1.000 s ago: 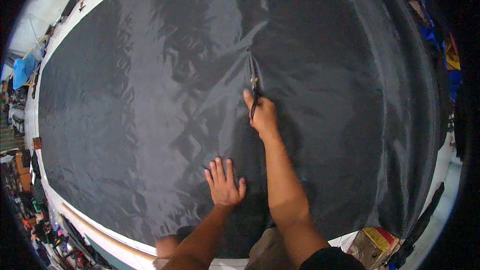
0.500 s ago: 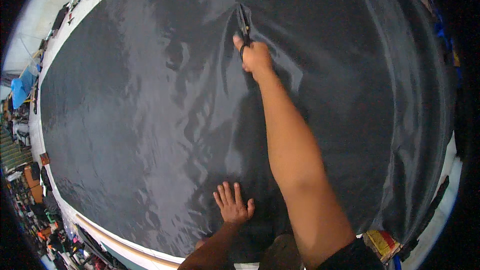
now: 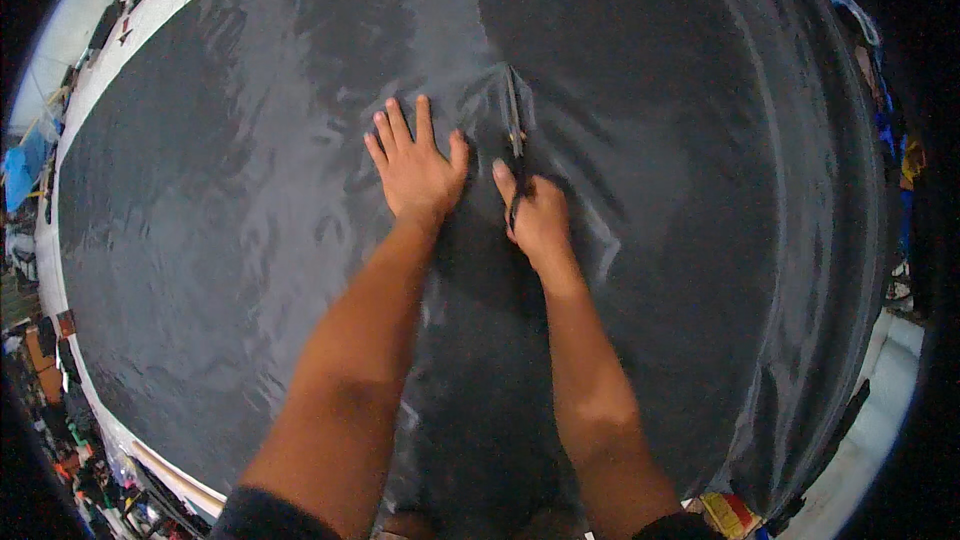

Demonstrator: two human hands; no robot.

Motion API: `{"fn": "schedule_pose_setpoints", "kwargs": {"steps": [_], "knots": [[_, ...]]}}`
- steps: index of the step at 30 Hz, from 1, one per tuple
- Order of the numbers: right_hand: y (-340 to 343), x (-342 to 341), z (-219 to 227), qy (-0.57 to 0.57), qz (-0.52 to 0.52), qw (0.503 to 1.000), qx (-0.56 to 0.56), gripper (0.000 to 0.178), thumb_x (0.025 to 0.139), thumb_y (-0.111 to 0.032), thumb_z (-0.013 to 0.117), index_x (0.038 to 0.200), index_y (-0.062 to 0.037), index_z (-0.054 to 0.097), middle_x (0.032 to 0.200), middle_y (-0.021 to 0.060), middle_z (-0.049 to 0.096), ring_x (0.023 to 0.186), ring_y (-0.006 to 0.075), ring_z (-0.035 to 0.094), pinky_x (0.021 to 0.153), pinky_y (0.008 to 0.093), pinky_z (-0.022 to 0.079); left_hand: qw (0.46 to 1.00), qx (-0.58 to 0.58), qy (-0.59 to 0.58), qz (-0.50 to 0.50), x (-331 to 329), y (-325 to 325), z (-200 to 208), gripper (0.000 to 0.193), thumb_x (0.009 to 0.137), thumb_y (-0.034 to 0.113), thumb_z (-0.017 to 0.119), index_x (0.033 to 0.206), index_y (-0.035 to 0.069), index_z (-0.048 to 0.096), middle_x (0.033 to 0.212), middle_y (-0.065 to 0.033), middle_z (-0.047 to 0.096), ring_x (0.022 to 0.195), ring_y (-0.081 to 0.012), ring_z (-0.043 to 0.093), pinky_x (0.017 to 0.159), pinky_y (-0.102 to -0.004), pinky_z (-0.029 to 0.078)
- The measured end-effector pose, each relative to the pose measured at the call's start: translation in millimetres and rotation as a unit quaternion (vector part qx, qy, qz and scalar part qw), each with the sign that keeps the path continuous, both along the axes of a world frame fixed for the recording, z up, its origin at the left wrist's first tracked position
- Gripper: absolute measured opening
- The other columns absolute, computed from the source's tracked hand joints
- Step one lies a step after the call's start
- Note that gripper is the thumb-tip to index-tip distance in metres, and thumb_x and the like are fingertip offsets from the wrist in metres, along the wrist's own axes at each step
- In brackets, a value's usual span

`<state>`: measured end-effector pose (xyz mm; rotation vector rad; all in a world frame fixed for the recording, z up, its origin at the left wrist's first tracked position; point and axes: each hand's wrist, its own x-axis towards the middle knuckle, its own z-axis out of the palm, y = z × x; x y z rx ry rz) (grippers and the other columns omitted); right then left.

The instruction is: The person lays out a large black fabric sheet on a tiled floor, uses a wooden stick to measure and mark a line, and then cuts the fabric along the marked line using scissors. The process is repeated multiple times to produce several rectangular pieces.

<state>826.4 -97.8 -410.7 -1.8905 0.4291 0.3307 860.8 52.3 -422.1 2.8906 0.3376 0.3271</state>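
Note:
A broad sheet of dark, shiny fabric (image 3: 250, 230) is spread under both hands. My right hand (image 3: 542, 218) grips the handles of black-handled scissors (image 3: 515, 125), whose blades point away from me. Small folds lift in the fabric around the blades, near the middle of the view. Left of the scissors, my left hand (image 3: 418, 170) lies flat on the fabric with its fingers spread, holding nothing. Whether the blades are apart or together is hard to make out.
Loose folds of the fabric (image 3: 800, 270) run along the right side. A white table edge (image 3: 50, 270) shows at the left, with a clutter of tools and boxes (image 3: 75, 430) beyond it. A red and yellow package (image 3: 730, 515) lies at the lower right.
My left hand has moved far forward from near my body to beside the scissors. The scissors and right hand appear lower in the view, and the whole view has shifted somewhat.

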Motion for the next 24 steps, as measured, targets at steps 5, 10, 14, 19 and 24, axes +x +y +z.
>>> {"fn": "schedule_pose_setpoints", "kwargs": {"steps": [5, 10, 14, 19, 24], "knots": [[5.6, 22.1, 20.3, 0.047, -0.002, 0.999, -0.022, 0.058, 0.086, -0.054, 0.062, 0.077, 0.0040, 0.062, 0.073, 0.0227, 0.063, 0.072, 0.0384, 0.060, 0.069, 0.0442, 0.045, 0.999, -0.015, 0.034, 0.006, -0.5, -3.7, 22.3, 0.064, 0.089, 0.041, 0.051, 0.144, 0.012, 0.036, 0.151, -0.0235, 0.024, 0.140, -0.0418, 0.021, 0.114, -0.0544, 0.013], [21.4, 124.4, 15.2, 0.030, -0.005, 1.000, -0.003, 0.064, 0.085, -0.058, 0.059, 0.077, 0.0053, 0.064, 0.078, 0.0225, 0.065, 0.079, 0.0371, 0.063, 0.072, 0.0438, 0.046, 0.997, -0.029, 0.072, 0.002, -7.3, -6.5, 21.5, 0.066, 0.087, 0.038, 0.053, 0.144, 0.010, 0.036, 0.152, -0.0247, 0.022, 0.140, -0.0436, 0.019, 0.113, -0.0564, 0.012], [28.6, 230.9, 16.8, -0.019, -0.025, 0.999, 0.037, 0.053, 0.083, -0.054, 0.066, 0.060, -0.0091, 0.049, 0.051, 0.0007, 0.045, 0.041, 0.0128, 0.043, 0.040, 0.0286, 0.033, 0.993, -0.046, 0.110, -0.001, 5.9, -9.4, 33.3, 0.068, 0.086, 0.038, 0.053, 0.145, 0.010, 0.034, 0.152, -0.0255, 0.020, 0.140, -0.0444, 0.018, 0.113, -0.0568, 0.010], [31.8, 277.9, 13.1, 0.013, -0.019, 0.991, 0.130, 0.051, 0.080, -0.051, 0.071, 0.065, -0.0067, 0.052, 0.053, 0.0009, 0.047, 0.041, 0.0127, 0.041, 0.040, 0.0284, 0.033, 0.988, -0.062, 0.139, 0.011, -25.7, -16.1, 27.3, 0.070, 0.085, 0.039, 0.054, 0.146, 0.011, 0.033, 0.153, -0.0252, 0.018, 0.141, -0.0447, 0.017, 0.113, -0.0579, 0.009], [43.9, 352.9, 25.0, 0.028, -0.035, 0.990, 0.132, 0.050, 0.077, -0.050, 0.074, 0.067, -0.0061, 0.054, 0.056, 0.0008, 0.048, 0.044, 0.0128, 0.043, 0.041, 0.0288, 0.035, 0.986, -0.063, 0.152, 0.001, -31.6, -15.3, 29.4, 0.071, 0.084, 0.039, 0.056, 0.145, 0.011, 0.033, 0.152, -0.0256, 0.019, 0.141, -0.0450, 0.016, 0.112, -0.0594, 0.009]]}}
